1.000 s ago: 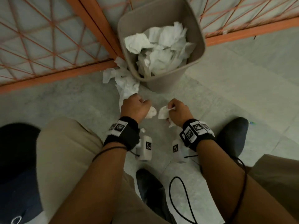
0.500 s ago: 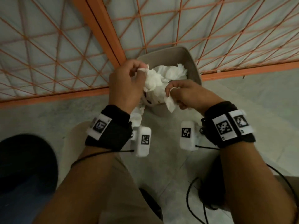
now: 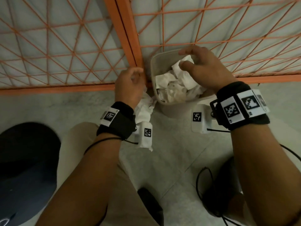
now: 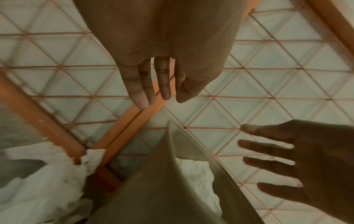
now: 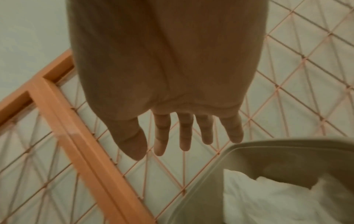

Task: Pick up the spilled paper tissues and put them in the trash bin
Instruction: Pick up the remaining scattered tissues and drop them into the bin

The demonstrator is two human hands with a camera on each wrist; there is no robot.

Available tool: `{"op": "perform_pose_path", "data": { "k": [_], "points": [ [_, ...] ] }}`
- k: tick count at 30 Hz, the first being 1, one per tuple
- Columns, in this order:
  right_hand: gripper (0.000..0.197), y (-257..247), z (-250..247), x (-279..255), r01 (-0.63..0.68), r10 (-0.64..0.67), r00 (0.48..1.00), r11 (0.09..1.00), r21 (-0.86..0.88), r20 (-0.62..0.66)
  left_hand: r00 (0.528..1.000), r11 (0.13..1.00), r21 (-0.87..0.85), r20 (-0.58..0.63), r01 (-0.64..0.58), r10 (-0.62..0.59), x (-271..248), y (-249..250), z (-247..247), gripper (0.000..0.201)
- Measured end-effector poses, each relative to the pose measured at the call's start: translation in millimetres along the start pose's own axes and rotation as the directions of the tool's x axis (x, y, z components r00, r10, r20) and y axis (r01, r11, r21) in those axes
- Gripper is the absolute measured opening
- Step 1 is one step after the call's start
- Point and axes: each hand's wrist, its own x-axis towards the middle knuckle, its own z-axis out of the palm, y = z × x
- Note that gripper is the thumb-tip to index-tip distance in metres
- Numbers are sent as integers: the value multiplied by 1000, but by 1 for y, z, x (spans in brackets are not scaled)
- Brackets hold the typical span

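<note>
Against the orange lattice panel (image 3: pixel 68 46), the trash bin (image 3: pixel 154 66) held most tissues, both hands (image 3: pixel 206 69) spread empty, and a crumpled clump (image 3: pixel 145 110), perhaps several tissues, remained on the floor.

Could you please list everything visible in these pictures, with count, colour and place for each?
trash bin: one, beige, on the floor against the orange screen, below the right hand.
tissues in the bin: a crumpled heap, white, count unclear.
spilled tissues: a crumpled bunch, white, on the floor left of the bin, partly behind the left wrist.
screen: orange frame and lattice over pale panels, behind the bin.
floor: pale grey tiles.
cap: one, dark, lower left.
shoes: two, dark, near the bottom edge.
cables: black, from the wristbands.
wristbands: two, black with white marker tags.
left hand: empty, beside the bin.
right hand: empty, fingers spread over the bin.
</note>
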Motion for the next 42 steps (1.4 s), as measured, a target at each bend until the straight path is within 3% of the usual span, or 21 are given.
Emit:
{"op": "perform_pose_path", "data": {
  "k": [4,7,9,11,14,17,19,21,26,29,31,34,36,39,42],
  "points": [
    [21,-33,24,-8,117,-113,993,973,201,-30,973,973,101,82,206,-215,-5,-51,5,28],
    [15,-44,60,-20,129,-169,980,944,305,107,914,920,283,225,272,-339,-7,-98,22,36],
    [17,-40,90,-30,85,-158,949,962,261,272,875,876,399,277,270,-396,-7,-125,35,35],
    [17,-22,126,-36,6,-70,884,991,137,463,837,826,493,302,273,-457,-9,-148,46,29],
    [27,19,176,-37,-94,91,815,995,-25,573,794,799,527,333,290,-508,-19,-171,54,42],
    [34,59,211,-37,-164,226,793,974,-159,565,786,801,511,335,312,-520,-31,-188,63,64],
    [40,80,224,-36,-196,291,782,954,-226,551,794,772,551,292,317,-534,-35,-192,71,69],
    [44,96,233,-35,-204,317,787,943,-263,528,808,750,581,251,314,-533,-36,-191,79,64],
    [47,120,252,-33,-233,358,796,925,-299,488,865,732,632,190,255,-465,-35,-190,91,27],
    [46,124,256,-32,-268,372,801,924,-274,470,873,811,491,180,319,-453,-34,-192,90,23],
    [46,126,256,-30,-278,366,809,928,-249,460,880,865,279,115,417,-461,-33,-189,84,18],
    [52,126,257,-27,-270,358,819,930,-251,448,867,865,-87,-29,494,-498,-29,-179,64,14],
    [53,123,261,-27,-243,335,836,936,-254,435,857,840,-254,-72,479,-510,-26,-173,46,17],
    [57,117,271,-27,-106,255,843,942,-318,474,861,840,-342,-138,422,-489,-15,-164,16,30],
    [54,120,281,-29,57,217,812,895,-443,542,853,832,-438,-227,342,-471,-6,-149,-7,19]
  ]
}}
